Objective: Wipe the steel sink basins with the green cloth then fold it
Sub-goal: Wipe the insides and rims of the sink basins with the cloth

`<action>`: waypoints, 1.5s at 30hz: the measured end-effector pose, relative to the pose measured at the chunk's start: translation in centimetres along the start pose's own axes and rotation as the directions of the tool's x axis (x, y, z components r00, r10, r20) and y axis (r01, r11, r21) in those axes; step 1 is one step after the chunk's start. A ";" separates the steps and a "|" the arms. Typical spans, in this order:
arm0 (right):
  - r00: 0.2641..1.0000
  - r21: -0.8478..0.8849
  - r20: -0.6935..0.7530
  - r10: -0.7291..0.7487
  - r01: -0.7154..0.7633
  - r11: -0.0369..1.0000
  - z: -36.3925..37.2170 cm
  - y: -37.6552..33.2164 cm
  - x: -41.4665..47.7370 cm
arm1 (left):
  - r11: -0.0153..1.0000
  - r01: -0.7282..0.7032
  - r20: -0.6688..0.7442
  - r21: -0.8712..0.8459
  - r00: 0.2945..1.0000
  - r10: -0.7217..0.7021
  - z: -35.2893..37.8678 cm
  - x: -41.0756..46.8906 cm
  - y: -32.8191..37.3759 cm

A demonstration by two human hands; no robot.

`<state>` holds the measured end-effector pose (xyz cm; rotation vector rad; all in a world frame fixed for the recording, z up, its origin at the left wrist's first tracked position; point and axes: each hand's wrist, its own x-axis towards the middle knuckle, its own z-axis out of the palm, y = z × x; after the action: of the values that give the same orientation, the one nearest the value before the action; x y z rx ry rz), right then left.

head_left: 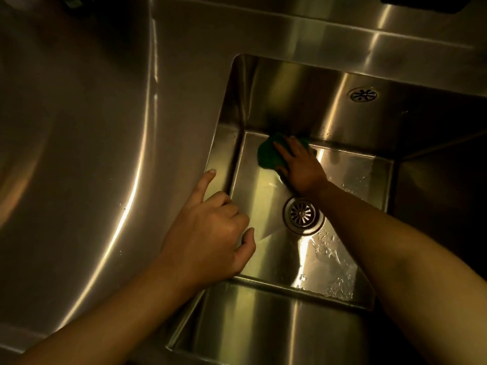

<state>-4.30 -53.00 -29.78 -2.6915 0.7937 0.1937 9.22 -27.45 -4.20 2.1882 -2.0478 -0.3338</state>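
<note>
Slippage worries me: my right hand (pixel 300 168) presses flat-fingered on the green cloth (pixel 266 154) at the far-left corner of the basin (pixel 355 175), and wet steel could let it skid. My left hand (pixel 210 233), holding nothing, rests on the left rim.

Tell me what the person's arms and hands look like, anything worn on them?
The left forearm and right forearm are bare, no sleeves in view. The left hand and right hand wear no gloves; no watch, bracelet or ring shows in the dim light.
</note>
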 end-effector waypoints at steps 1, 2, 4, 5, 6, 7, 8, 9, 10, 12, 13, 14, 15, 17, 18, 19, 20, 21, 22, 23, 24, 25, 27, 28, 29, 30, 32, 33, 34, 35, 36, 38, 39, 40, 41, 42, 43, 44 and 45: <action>1.000 0.008 -0.013 0.023 -0.023 1.000 -0.1 0.4 -0.4 | 1.000 -0.002 0.001 0.003 1.000 0.002 0.0 0.0 0.0; 0.998 0.032 -0.028 0.052 -0.051 0.998 0.0 0.4 -0.8 | 1.000 -0.003 0.000 0.005 1.000 0.003 0.0 0.0 0.0; 0.984 0.116 -0.059 0.170 -0.162 0.980 0.7 -0.9 -1.4 | 1.000 -0.002 -0.006 0.006 1.000 0.002 0.0 0.1 0.1; 0.967 0.169 -0.070 0.243 -0.229 0.959 1.2 -1.9 -1.5 | 1.000 -0.001 -0.007 0.007 1.000 0.001 -0.1 0.1 0.1; 0.950 0.215 -0.078 0.302 -0.280 0.936 1.6 -3.1 -1.7 | 1.000 -0.003 -0.003 0.007 1.000 0.003 -0.1 0.1 0.1; 0.940 0.246 -0.081 0.332 -0.304 0.920 2.2 -4.3 -1.9 | 1.000 -0.006 0.005 0.007 1.000 0.006 -0.1 0.1 0.1; 0.942 0.264 -0.076 0.327 -0.298 0.917 2.6 -5.5 -2.2 | 1.000 -0.008 0.014 0.011 1.000 0.008 -0.1 0.1 0.1; 0.955 0.274 -0.064 0.290 -0.263 0.925 3.0 -6.8 -2.6 | 1.000 -0.009 0.021 0.017 1.000 0.008 -0.1 0.2 0.1; 0.972 0.277 -0.053 0.228 -0.205 0.939 3.4 -8.1 -3.0 | 1.000 -0.010 0.025 0.022 1.000 0.009 -0.1 0.2 0.0; 0.996 0.271 -0.037 0.084 -0.071 0.960 4.3 -10.2 -4.2 | 1.000 -0.017 0.015 0.024 1.000 0.016 -0.1 0.3 0.1; 0.999 0.260 -0.027 0.027 -0.019 0.965 4.7 -11.0 -4.9 | 0.999 -0.020 0.005 0.025 1.000 0.020 -0.1 0.4 0.2; 1.000 0.248 -0.014 -0.018 0.021 0.969 5.0 -11.5 -5.7 | 0.999 -0.022 -0.003 0.028 1.000 0.022 0.0 0.4 0.2; 0.998 0.237 -0.002 -0.058 0.057 0.970 5.1 -11.7 -6.4 | 0.999 -0.024 -0.006 0.033 1.000 0.024 0.0 0.4 0.3; 0.989 0.226 0.009 -0.145 0.140 0.964 5.1 -11.7 -7.9 | 0.999 -0.025 0.006 0.044 1.000 0.025 0.0 0.4 0.3; 0.982 0.229 0.011 -0.189 0.181 0.956 5.1 -11.6 -8.8 | 0.998 -0.024 0.014 0.051 1.000 0.023 0.0 0.4 0.2; 0.974 0.237 0.015 -0.227 0.218 0.947 5.3 -11.6 -9.7 | 0.998 -0.021 0.021 0.056 1.000 0.020 0.1 0.3 0.2; 0.965 0.247 0.025 -0.262 0.248 0.937 5.6 -11.6 -10.5 | 0.998 -0.024 0.025 0.059 0.999 0.022 0.2 0.3 0.3; 0.956 0.255 0.043 -0.291 0.272 0.928 6.1 -11.5 -11.3 | 0.998 -0.031 0.031 0.060 0.999 0.029 0.2 0.2 0.3; 0.945 0.256 0.064 -0.321 0.295 0.921 6.5 -11.5 -12.1 | 0.997 -0.041 0.035 0.060 0.999 0.039 0.2 0.1 0.4; 0.932 0.243 0.090 -0.352 0.322 0.915 6.9 -11.4 -12.9 | 0.997 -0.048 0.035 0.055 0.998 0.047 0.2 0.0 0.4; 0.917 0.222 0.115 -0.382 0.351 0.909 7.0 -11.2 -13.7 | 0.998 -0.045 0.031 0.038 0.999 0.044 0.2 -0.1 0.5; 0.901 0.206 0.134 -0.414 0.383 0.901 7.1 -10.9 -14.5 | 1.000 -0.024 0.025 0.006 0.999 0.024 0.2 -0.4 0.8; 0.876 0.198 0.137 -0.463 0.434 0.879 6.8 -10.0 -16.3 | 0.994 0.056 -0.004 -0.095 0.998 -0.057 0.4 -1.3 2.6; 0.870 0.200 0.134 -0.474 0.444 0.873 6.6 -9.4 -17.3 | 0.983 0.096 -0.003 -0.158 0.995 -0.098 0.7 -2.0 4.0; 0.869 0.196 0.140 -0.474 0.445 0.874 6.3 -8.8 -18.2 | 0.967 0.132 0.024 -0.218 0.991 -0.130 1.1 -2.9 5.7; 0.867 0.173 0.167 -0.469 0.443 0.880 6.0 -8.2 -19.0 | 0.948 0.172 0.074 -0.266 0.985 -0.158 1.5 -4.0 7.5; 0.850 0.092 0.266 -0.455 0.448 0.890 5.5 -6.9 -21.0 | 0.915 0.252 0.183 -0.316 0.962 -0.202 2.0 -5.9 11.0; 0.840 0.069 0.303 -0.449 0.451 0.890 5.4 -6.3 -21.8 | 0.904 0.283 0.225 -0.321 0.950 -0.218 2.3 -6.7 12.2; 0.835 0.056 0.327 -0.442 0.450 0.891 5.1 -5.7 -22.6 | 0.899 0.302 0.256 -0.317 0.940 -0.226 2.6 -7.2 13.2; 0.829 0.048 0.354 -0.434 0.447 0.893 4.9 -5.0 -23.3 | 0.901 0.315 0.283 -0.300 0.931 -0.231 2.8 -7.6 14.0; 0.826 0.043 0.378 -0.419 0.437 0.899 4.6 -4.4 -24.0 | 0.905 0.323 0.303 -0.278 0.923 -0.236 2.9 -7.7 14.5; 0.827 0.031 0.423 -0.371 0.396 0.918 3.9 -3.0 -25.2 | 0.909 0.333 0.315 -0.250 0.916 -0.249 3.0 -7.4 14.9; 0.827 0.024 0.446 -0.342 0.371 0.928 3.5 -2.3 -25.7 | 0.904 0.348 0.335 -0.248 0.907 -0.257 2.9 -7.1 15.1; 0.827 0.013 0.466 -0.315 0.349 0.937 3.0 -1.8 -26.2 | 0.896 0.367 0.365 -0.250 0.893 -0.264 2.8 -6.8 15.2; 0.830 0.000 0.475 -0.292 0.332 0.943 2.5 -1.3 -26.5 | 0.890 0.380 0.392 -0.253 0.881 -0.265 2.8 -6.7 15.3; 0.836 -0.012 0.478 -0.271 0.315 0.949 2.1 -0.8 -26.8 | 0.890 0.376 0.400 -0.258 0.880 -0.256 2.9 -6.6 15.4; 0.841 -0.014 0.479 -0.250 0.292 0.956 1.8 -0.4 -27.1 | 0.894 0.365 0.400 -0.261 0.883 -0.244 2.9 -6.6 15.5; 0.844 -0.013 0.485 -0.227 0.267 0.964 1.7 0.0 -27.2 | 0.896 0.358 0.403 -0.262 0.884 -0.236 2.8 -6.5 15.7; 0.848 -0.014 0.489 -0.204 0.241 0.970 1.7 0.2 -27.3 | 0.895 0.360 0.414 -0.264 0.880 -0.232 2.8 -6.4 15.8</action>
<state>-27.28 -38.77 -25.46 -2.5958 0.3203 0.8187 -7.09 -22.03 -2.61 2.3484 -1.6204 -1.1258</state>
